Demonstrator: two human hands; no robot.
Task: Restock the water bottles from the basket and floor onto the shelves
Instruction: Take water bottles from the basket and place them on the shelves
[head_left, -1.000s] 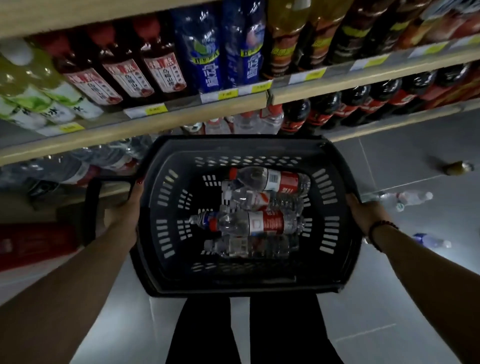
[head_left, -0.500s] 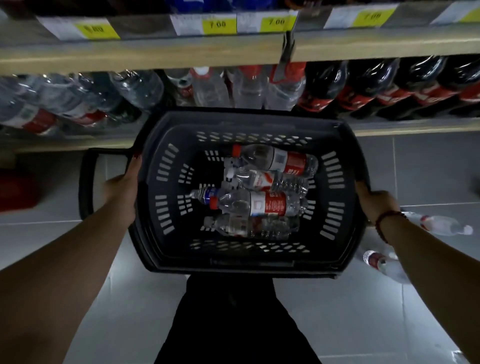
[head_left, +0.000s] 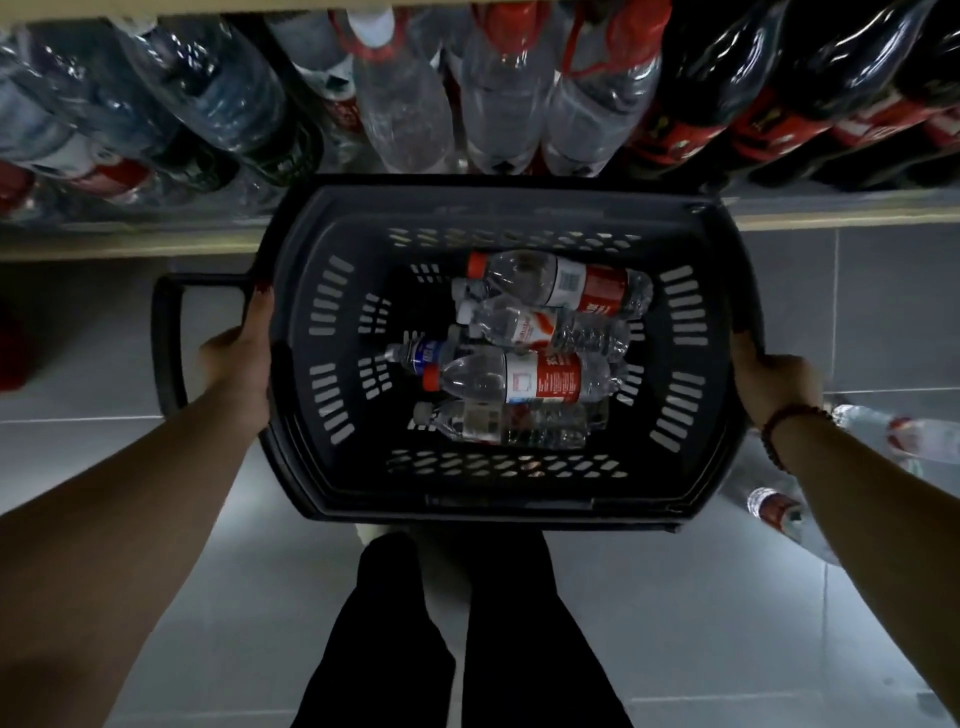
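A dark plastic basket (head_left: 332, 467) hangs in front of me, low over the grey tiled floor. My left hand (head_left: 240, 364) grips its left rim and my right hand (head_left: 769, 382) grips its right rim. Several clear water bottles lie on their sides inside, among them a red-labelled bottle (head_left: 524, 384) in the middle and a red-capped bottle (head_left: 561, 283) at the back. Two more water bottles lie on the floor at the right, a floor bottle (head_left: 904, 436) beyond my right wrist and a nearer floor bottle (head_left: 774, 512) under my forearm. The bottom shelf (head_left: 831, 215) stands just behind the basket.
Large clear water bottles (head_left: 498, 93) fill the shelf's middle and left; dark cola bottles (head_left: 779, 104) with red labels fill its right. The basket's folded handle (head_left: 169, 343) sticks out to the left. A red object (head_left: 13, 348) sits at the far left edge. My legs (head_left: 457, 639) stand below the basket.
The view has dropped from the upper shelves to the bottom shelf and come closer to it. The basket has gone down with both hands still on its rims.
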